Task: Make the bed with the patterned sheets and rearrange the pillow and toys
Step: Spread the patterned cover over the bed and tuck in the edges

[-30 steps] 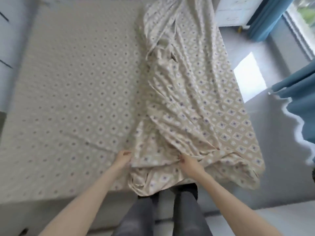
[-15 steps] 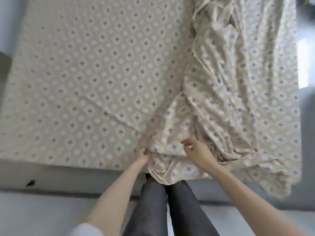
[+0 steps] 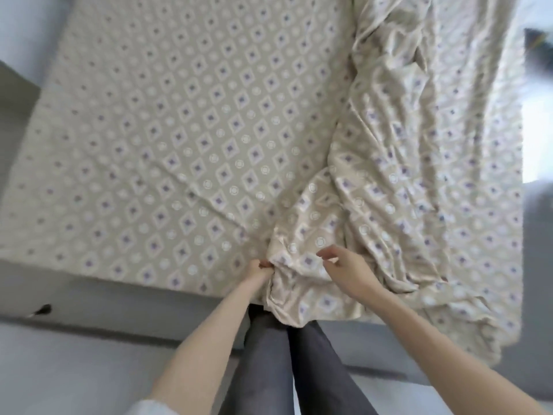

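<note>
I'm looking down on a pale grey floor (image 3: 74,378) running along the bottom of my view. A grey bed base (image 3: 119,298) stands on it, with a small dark object (image 3: 45,310) at its lower edge, too blurred to identify. Top left, a pale wall (image 3: 24,28). Over on the right, a bright patch of sunlight (image 3: 537,139) lies on the floor.
</note>
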Available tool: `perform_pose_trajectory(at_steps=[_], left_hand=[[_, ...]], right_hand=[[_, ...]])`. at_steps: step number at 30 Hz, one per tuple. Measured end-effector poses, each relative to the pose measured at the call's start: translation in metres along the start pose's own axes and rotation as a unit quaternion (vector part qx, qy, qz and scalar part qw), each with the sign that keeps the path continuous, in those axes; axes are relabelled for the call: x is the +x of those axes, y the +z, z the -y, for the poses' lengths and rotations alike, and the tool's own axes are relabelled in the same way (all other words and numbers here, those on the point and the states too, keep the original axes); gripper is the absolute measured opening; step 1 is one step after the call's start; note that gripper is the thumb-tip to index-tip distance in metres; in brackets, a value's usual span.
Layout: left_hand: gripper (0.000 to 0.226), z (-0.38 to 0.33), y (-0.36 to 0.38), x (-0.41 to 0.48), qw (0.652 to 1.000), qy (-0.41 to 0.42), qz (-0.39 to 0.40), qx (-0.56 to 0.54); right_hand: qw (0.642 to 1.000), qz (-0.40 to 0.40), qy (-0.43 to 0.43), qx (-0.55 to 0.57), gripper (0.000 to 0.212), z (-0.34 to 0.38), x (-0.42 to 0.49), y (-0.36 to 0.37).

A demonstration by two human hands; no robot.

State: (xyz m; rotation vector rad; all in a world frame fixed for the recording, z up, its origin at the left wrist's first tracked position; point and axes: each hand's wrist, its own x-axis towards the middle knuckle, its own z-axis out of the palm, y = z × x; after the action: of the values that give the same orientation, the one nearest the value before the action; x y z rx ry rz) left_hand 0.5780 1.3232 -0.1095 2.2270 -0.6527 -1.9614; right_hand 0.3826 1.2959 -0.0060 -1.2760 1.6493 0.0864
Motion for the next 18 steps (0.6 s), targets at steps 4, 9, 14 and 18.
perform_pose_trajectory(at_steps=[4, 9, 14, 18], left_hand=[[0.005, -0.029, -0.020, -0.043, 0.996, 0.089, 0.011, -0.009], [0.010, -0.092, -0.046, -0.113, 0.978, 0.192, 0.035, -0.072], [0.011, -0.149, -0.068, -0.173, 0.955, 0.281, 0.049, -0.087], [0.003, -0.181, -0.088, -0.201, 0.934, 0.346, 0.087, -0.016]], right_hand=[[0.999, -0.011, -0.025, 0.026, 0.028, 0.019, -0.018, -0.018], [0.995, -0.030, -0.071, 0.069, 0.021, 0.054, -0.037, -0.049], [0.978, -0.073, -0.173, 0.093, 0.023, 0.087, -0.063, -0.087], [0.971, -0.119, -0.207, 0.030, 0.011, 0.100, -0.072, -0.106]])
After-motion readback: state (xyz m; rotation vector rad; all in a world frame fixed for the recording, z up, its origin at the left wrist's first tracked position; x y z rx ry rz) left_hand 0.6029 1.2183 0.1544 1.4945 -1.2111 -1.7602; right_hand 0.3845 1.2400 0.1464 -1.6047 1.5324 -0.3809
